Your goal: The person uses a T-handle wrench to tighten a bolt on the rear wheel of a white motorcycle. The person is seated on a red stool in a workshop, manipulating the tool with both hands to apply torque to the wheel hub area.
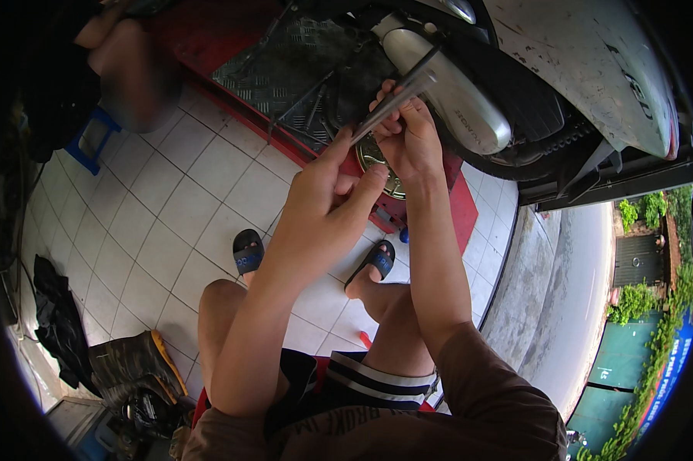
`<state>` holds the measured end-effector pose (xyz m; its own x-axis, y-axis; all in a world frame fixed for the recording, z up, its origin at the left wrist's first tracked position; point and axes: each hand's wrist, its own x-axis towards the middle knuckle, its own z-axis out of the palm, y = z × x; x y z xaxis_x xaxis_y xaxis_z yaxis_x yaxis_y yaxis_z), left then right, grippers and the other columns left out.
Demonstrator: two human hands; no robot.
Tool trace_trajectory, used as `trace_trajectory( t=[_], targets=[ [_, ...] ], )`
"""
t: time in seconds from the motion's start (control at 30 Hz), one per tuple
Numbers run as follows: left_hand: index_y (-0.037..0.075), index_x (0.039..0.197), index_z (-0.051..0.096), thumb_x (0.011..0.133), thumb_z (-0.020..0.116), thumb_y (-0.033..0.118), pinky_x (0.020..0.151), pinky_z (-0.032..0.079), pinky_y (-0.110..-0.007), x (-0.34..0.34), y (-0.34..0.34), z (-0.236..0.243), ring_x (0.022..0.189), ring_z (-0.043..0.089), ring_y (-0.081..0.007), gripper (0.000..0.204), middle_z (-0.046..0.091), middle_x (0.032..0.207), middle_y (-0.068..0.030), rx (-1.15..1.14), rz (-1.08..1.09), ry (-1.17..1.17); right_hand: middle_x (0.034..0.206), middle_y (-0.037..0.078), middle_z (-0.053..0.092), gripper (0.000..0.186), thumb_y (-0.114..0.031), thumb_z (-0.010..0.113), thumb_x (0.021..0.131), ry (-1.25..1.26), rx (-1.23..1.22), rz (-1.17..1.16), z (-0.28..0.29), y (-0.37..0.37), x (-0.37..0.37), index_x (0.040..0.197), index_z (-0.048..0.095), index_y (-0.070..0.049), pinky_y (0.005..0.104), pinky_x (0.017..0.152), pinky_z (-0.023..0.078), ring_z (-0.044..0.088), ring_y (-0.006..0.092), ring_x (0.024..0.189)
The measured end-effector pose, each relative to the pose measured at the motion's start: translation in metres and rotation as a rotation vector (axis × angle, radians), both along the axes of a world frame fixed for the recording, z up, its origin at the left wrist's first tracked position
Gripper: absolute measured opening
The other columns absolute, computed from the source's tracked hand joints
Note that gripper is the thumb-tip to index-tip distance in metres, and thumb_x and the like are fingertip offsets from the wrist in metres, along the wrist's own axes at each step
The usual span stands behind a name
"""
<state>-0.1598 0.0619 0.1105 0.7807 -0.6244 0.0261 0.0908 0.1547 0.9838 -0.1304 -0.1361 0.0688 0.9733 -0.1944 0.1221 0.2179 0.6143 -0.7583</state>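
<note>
A slim grey metal rod [392, 104], blurred along its length, slants up to the right in front of the motorbike. My right hand [414, 134] is closed round its middle with curled fingers. At the rod's lower end is the index fingertip of my left hand [323, 196]; I cannot tell whether it touches. That hand's thumb stands apart from the index, and its other fingers are partly hidden. Beneath my hands a round gold-coloured metal dish or cover [371, 154] shows on the red platform [462, 207]. Beyond the rod is the motorbike's silver oblong side cover [454, 96].
The motorbike's pale body panel [584, 69] and rear wheel [508, 165] fill the upper right. Another person [123, 54] is at the upper left near a blue stool [93, 138]. Boots [135, 361] and a black cloth [58, 323] lie lower left. A street [569, 284] runs along the right.
</note>
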Motion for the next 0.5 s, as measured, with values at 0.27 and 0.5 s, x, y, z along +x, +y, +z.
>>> trace_trajectory(
  t=[0.27,0.5],
  targets=[
    [-0.004,0.145,0.035,0.097,0.058,0.021,0.051,0.030,-0.021,0.000,-0.002,-0.003,0.054,0.040,-0.0032,0.059,0.042,0.057,0.0050,0.018,0.059,0.095,0.068,-0.001,0.045,0.018,-0.017,0.057,0.098,0.010,-0.025,-0.023,0.001,0.004,0.003,0.101,0.055,0.001,0.0233,0.055,0.031,0.034,0.0071,0.060],
    [-0.010,0.147,0.026,0.095,0.060,0.019,0.050,0.033,-0.021,0.001,-0.002,0.002,0.054,0.041,-0.0021,0.068,0.046,0.057,0.0018,-0.154,0.025,0.049,0.067,-0.002,0.045,0.019,-0.017,0.057,0.098,0.021,-0.030,-0.064,0.000,0.002,0.003,0.103,0.055,0.001,0.0220,0.054,0.029,0.034,0.0066,0.058]
  ],
)
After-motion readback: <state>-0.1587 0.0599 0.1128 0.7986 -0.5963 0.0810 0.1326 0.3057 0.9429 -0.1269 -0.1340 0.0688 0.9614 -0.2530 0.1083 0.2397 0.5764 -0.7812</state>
